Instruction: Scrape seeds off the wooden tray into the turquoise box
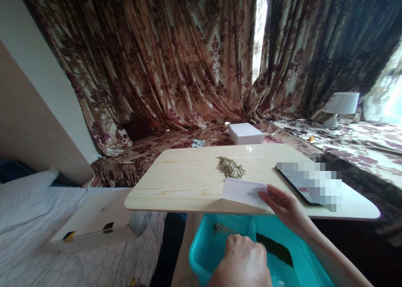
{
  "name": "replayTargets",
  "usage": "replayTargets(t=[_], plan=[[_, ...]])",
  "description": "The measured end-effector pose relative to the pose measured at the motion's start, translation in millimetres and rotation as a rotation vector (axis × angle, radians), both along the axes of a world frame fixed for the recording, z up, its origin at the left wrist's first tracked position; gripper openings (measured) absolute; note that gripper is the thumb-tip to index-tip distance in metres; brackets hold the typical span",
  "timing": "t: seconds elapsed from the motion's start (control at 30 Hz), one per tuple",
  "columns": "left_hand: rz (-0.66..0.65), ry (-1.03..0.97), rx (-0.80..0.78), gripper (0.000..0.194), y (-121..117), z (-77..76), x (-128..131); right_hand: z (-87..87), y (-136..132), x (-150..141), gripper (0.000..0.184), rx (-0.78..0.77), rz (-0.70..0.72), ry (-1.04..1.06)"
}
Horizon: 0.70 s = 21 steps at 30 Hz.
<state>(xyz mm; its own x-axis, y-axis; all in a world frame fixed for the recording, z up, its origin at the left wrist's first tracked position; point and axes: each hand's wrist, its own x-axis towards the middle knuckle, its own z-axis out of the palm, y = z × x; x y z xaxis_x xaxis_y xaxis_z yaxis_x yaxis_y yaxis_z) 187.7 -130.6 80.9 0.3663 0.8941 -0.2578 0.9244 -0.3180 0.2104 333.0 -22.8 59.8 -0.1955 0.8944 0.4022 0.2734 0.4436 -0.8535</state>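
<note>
A small heap of dried green herbs (230,167) lies on a light wooden table top (176,182). My right hand (284,209) grips a white card (243,191) that stands on the table's near edge, just in front of the heap. My left hand (241,262) is curled closed below the table edge, over a turquoise plastic bin (207,249). Whether it grips the bin's rim or anything else is hidden. Dark green bits lie inside the bin.
A phone or tablet (301,180) lies on the table's right side. Behind the table, a white box (245,133) sits on a floral-covered ledge, and a white lamp (341,107) stands far right. A flat white box (97,220) rests on the bed at left. Heavy curtains hang behind.
</note>
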Motion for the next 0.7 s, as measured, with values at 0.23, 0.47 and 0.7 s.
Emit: replayTargets(t=[0.23,0.47,0.7], plan=[[0.013,-0.009,-0.033,0.031,2,3.0,-2,6.6,-16,13,0.043,-0.08,0.005,0.005],[0.064,-0.009,-0.055,0.034,0,0.4,-29,14.2,8,23,0.048,-0.029,-0.208,0.146],[0.253,-0.067,0.0,0.032,-10,-12.7,-66,6.6,26,1,0.049,-0.009,-0.111,0.166]])
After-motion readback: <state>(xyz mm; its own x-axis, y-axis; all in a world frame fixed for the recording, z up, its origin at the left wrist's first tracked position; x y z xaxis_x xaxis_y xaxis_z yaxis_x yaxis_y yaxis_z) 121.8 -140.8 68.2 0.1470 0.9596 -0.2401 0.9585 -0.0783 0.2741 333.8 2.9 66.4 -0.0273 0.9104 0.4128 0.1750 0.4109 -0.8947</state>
